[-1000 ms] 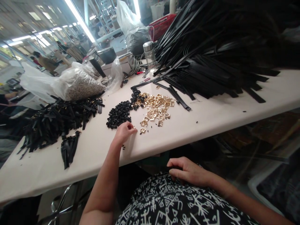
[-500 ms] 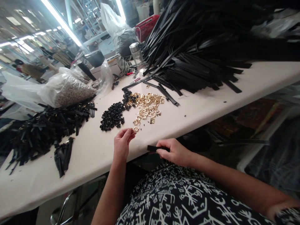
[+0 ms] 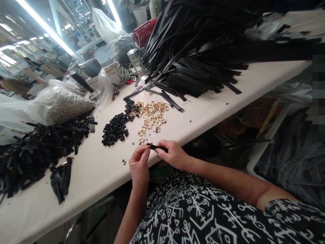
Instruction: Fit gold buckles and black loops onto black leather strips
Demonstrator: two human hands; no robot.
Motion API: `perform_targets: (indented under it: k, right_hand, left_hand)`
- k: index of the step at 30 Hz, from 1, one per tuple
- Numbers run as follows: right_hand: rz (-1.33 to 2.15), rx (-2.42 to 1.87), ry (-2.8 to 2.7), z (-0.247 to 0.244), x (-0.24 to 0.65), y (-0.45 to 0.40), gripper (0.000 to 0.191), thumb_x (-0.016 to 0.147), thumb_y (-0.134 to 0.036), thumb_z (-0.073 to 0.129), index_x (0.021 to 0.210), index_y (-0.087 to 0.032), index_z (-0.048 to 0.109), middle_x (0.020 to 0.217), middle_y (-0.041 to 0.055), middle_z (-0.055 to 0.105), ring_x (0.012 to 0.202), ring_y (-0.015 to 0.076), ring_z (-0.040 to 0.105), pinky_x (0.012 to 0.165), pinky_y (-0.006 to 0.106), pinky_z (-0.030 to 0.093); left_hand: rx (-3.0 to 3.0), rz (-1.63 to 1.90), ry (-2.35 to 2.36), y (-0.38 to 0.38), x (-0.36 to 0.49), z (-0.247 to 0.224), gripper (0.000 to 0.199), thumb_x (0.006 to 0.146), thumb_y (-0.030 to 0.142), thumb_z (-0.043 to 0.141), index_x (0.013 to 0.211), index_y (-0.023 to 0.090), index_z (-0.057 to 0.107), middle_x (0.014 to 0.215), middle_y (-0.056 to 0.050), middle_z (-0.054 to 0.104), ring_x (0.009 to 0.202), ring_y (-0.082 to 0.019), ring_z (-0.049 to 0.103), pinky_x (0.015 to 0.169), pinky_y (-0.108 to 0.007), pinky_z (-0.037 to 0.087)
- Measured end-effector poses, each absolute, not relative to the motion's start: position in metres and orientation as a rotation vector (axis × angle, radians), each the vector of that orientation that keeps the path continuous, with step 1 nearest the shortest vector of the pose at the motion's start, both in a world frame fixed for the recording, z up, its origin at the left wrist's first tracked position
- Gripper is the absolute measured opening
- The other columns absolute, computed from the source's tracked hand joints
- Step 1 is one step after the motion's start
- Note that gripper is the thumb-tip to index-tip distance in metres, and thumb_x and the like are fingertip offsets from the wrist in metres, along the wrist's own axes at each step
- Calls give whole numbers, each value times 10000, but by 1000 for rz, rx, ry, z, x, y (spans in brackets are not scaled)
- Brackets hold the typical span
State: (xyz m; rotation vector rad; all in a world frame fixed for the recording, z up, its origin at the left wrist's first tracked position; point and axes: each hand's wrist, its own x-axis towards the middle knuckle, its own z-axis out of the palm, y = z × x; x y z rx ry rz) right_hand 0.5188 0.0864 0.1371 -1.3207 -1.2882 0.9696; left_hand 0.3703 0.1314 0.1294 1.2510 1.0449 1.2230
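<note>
My left hand (image 3: pixel 140 162) pinches a small gold buckle (image 3: pixel 150 144), mostly covered by the fingertips. Closed around a short black strap (image 3: pixel 157 148), my right hand (image 3: pixel 174 154) holds its end against the buckle. Whether the strap passes through the buckle I cannot tell. Both hands are just above the table's front edge. Beyond them lies a loose heap of gold buckles (image 3: pixel 153 113), with a single gold buckle (image 3: pixel 141 140) nearest the hands. Left of that heap is a pile of small black loops (image 3: pixel 115 128).
Long black straps (image 3: pixel 198 76) cover the far right of the table (image 3: pixel 101 176). A heap of strap pieces with buckles (image 3: pixel 38 152) lies at left, a smaller bunch (image 3: pixel 61 179) before it. A filled plastic bag (image 3: pixel 63 101) and a glass bottle (image 3: pixel 137 64) stand behind.
My hands have come together, bringing the strap end to the buckle in my left fingers. The left hand has left the buckle heap's near edge. The view has shifted right.
</note>
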Motion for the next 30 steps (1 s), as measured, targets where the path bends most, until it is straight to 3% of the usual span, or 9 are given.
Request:
perform_targets:
  k: [7,15,24,27,30]
  right_hand:
    - [875,-1309,-1396,139,521,83,99,860,-191,561,828,-161,650,702,-18,629,643,113,543,619,224,386]
    - [924,-1414,-1486,132,528,69,115,858,-146,562,806,-154,664,704,-6,662,644,123,568,627,228,385]
    - [967,-1303,-1367,122,519,70,146,862,-133,525,765,-160,630,656,-20,636,604,114,561,606,216,400]
    - [970,-1286,-1347,119,519,70,147,861,-138,522,760,-163,625,644,-25,620,599,112,559,603,213,402]
    - [972,-1285,-1338,115,519,70,141,869,-157,525,769,-164,624,640,-26,615,593,110,554,600,212,404]
  left_hand:
    - [1438,1159,1078,129,367,132,91,769,290,756,777,200,748,813,-10,698,814,-162,631,815,-282,496]
    - [1039,1194,1091,140,359,122,178,656,295,835,735,183,722,765,7,708,792,-137,633,852,-282,490]
    - [1028,1136,1080,128,368,112,166,694,277,820,770,180,709,782,11,703,789,-123,634,832,-257,498]
    - [981,1193,1040,127,373,113,239,684,253,827,874,199,693,791,25,689,773,-106,642,803,-229,499]
    - [895,1185,972,127,377,117,492,649,221,847,1093,248,637,765,48,669,743,-99,654,777,-219,508]
